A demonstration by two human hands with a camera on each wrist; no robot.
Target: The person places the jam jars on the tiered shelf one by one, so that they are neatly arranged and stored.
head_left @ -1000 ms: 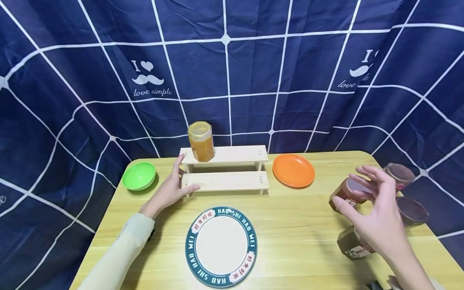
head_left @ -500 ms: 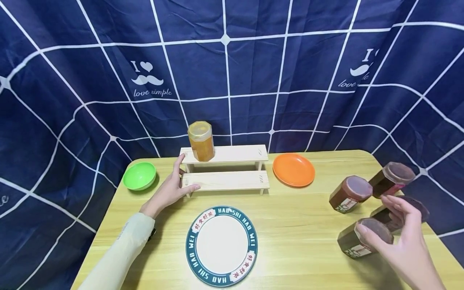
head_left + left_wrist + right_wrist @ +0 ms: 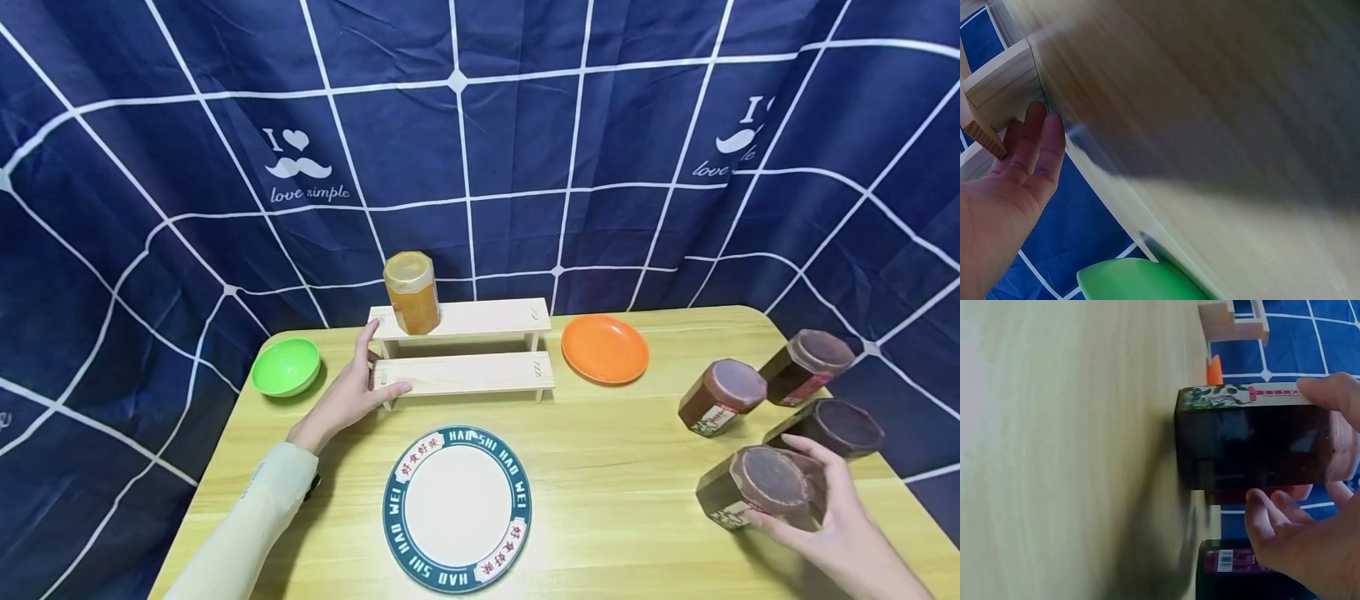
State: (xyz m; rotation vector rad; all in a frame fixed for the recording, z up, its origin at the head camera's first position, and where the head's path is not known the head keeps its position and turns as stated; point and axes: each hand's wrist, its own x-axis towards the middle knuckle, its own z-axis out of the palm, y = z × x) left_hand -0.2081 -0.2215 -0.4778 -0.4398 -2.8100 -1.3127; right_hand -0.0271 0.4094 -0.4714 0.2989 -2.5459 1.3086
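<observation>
Plate (image 3: 457,507), round, white, teal-rimmed, reads “HAO SHI HAO WEI”. Right of it, the right hand (image 3: 828,508) curls round a dark faceted red-lettered jar (image 3: 738,490); beyond it, the spread-fingered left hand (image 3: 347,398) clasps a wooden two-tier rack (image 3: 465,375).

Backdrop (image 3: 517,158): navy cloth, crossed by white grid lines (image 3: 457,80) (moustache motifs (image 3: 297,168) printed twice). Table (image 3: 600,508): pale wood-grain top, rear corners rounded, backed and flanked by cloth.

I'm looking at a curtained-off nook, homely like a kitchen corner: navy gridded cloth (image 3: 525,150) hangs around a light wood table (image 3: 600,467) bearing a green bowl (image 3: 287,367), orange plate (image 3: 604,348), teal-rimmed plate (image 3: 457,507) and labelled jars (image 3: 716,400).
</observation>
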